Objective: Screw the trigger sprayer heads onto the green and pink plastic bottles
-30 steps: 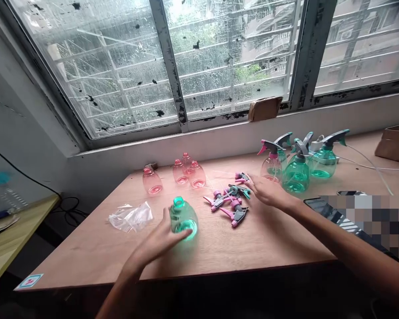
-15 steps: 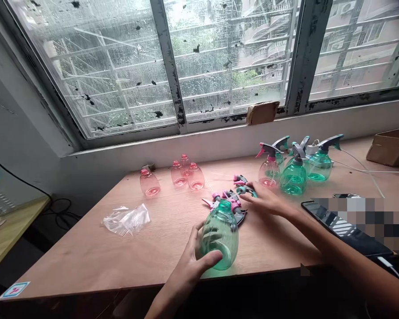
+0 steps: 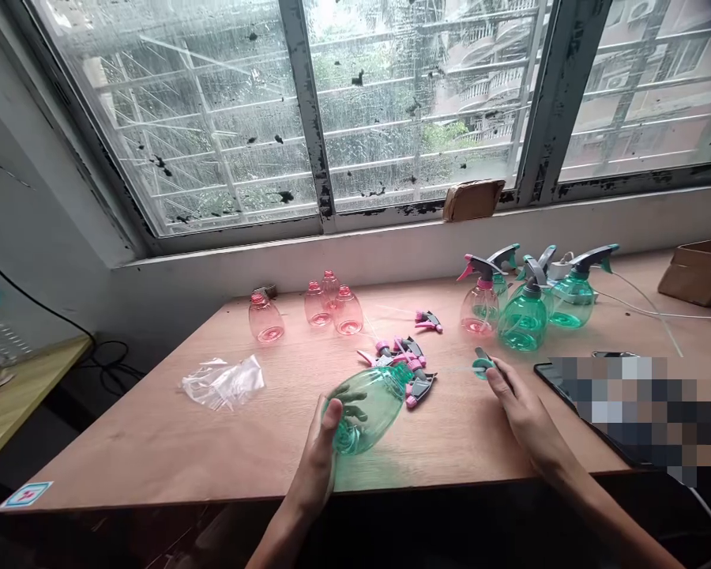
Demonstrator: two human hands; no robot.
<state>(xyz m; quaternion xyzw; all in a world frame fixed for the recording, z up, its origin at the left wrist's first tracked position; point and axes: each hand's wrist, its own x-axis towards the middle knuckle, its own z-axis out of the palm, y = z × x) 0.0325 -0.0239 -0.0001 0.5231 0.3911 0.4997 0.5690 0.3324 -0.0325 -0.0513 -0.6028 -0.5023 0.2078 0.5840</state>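
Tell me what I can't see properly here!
All in the head view:
Spray head: its handle is partly hidden by the fingers of the right hand.
Green spray bottle: partly hidden by the pink spray bottle in front.
Dark flat device: blocky squares cover most of it.
Cardboard box: cut off by the right edge.

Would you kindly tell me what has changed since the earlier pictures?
The left hand moved the open green bottle rightward, tipping its neck right. The right hand picked up a teal-trimmed spray head, drawing it rightward; the four open pink bottles stayed put.
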